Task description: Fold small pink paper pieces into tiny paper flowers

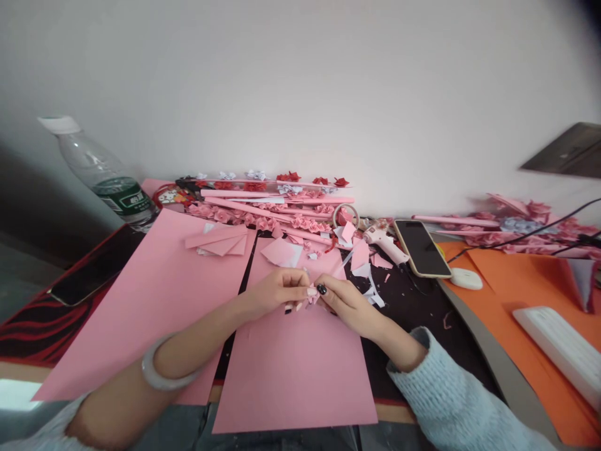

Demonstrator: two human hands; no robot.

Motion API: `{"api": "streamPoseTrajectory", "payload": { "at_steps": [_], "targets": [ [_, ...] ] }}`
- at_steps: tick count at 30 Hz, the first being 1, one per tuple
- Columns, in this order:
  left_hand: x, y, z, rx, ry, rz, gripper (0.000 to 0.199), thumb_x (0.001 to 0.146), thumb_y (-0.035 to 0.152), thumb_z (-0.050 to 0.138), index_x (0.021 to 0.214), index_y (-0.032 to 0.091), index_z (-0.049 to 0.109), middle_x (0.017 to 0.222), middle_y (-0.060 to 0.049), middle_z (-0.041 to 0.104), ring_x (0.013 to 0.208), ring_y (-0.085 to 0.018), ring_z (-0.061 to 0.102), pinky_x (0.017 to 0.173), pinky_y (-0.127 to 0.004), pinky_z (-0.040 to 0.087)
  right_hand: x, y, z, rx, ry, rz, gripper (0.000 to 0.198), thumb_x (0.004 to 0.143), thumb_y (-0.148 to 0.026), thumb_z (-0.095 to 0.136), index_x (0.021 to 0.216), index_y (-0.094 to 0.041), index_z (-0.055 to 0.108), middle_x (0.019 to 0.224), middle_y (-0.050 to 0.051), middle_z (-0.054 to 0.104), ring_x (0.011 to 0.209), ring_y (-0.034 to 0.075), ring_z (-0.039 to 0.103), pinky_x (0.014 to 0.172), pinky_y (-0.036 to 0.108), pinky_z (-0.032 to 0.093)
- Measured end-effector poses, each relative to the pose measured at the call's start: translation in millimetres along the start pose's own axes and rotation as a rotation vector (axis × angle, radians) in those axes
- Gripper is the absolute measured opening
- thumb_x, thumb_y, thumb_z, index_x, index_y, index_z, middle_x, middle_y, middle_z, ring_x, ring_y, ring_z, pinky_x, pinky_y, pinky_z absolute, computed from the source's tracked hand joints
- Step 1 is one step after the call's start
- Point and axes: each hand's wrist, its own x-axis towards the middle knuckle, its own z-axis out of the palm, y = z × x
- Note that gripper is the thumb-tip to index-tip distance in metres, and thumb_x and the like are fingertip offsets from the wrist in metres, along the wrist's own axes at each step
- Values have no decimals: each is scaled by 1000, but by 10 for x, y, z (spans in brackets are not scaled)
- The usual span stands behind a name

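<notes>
Between my fingertips is a small folded pink paper flower [312, 297], mostly covered by the fingers. My left hand [279, 291] pinches it from the left, thumb on top. From the right, my right hand [345, 302] closes thumb and fingers on it. Both hands are just above a pink paper sheet [295, 376]. A second pink sheet [154, 313] lies to the left, with a fanned stack of pink paper pieces [220, 240] on it. Beyond my hands lie a cut pink piece [282, 252] and white scraps [373, 291].
Along the wall lie rolled paper stems with pink, red and white flowers [267, 219]. A tape roll [346, 217], glue gun [385, 241], phone [422, 247] and white case [466, 279] stand right of centre. A bottle [113, 175] leans at left; orange paper [498, 313] lies right.
</notes>
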Motion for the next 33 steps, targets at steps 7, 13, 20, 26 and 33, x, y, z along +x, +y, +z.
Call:
{"api": "streamPoseTrajectory", "payload": {
  "at_steps": [7,13,20,26,33],
  "targets": [
    [-2,-12,-31,-105,-33,-43,23,77,32,60,67,13,53,58,3,52,43,-4,39,41,-17,27,-17,-5,1,30,-6,-25,26,95,-35,29,96,-17,47,61,-5,38,52,9,35,51,21,31],
    [-8,-35,-59,-140,-46,-73,23,77,32,61,68,13,52,62,2,53,44,-4,39,41,-17,27,-22,-31,-1,-130,1,-64,21,95,-26,31,96,-17,50,66,-2,45,58,10,44,57,21,38],
    [-1,-17,-56,-34,-24,-32,23,78,31,59,67,13,51,58,2,53,45,-4,41,43,-17,30,-10,-71,-27,-317,29,-92,15,91,-16,35,85,-18,50,64,-2,46,57,10,44,56,21,36],
    [-11,24,-18,159,25,30,24,80,30,57,65,13,51,56,4,52,45,-4,41,46,-18,33,-14,-81,-33,-343,16,-102,18,85,-7,34,76,-18,45,62,-4,40,55,9,40,55,20,33],
    [-21,-4,29,284,66,52,22,80,27,54,63,14,47,57,4,51,47,-5,42,45,-18,32,0,-47,22,-316,69,-65,27,92,-22,36,66,-18,41,56,-6,35,49,8,35,50,20,30]
  ]
}}
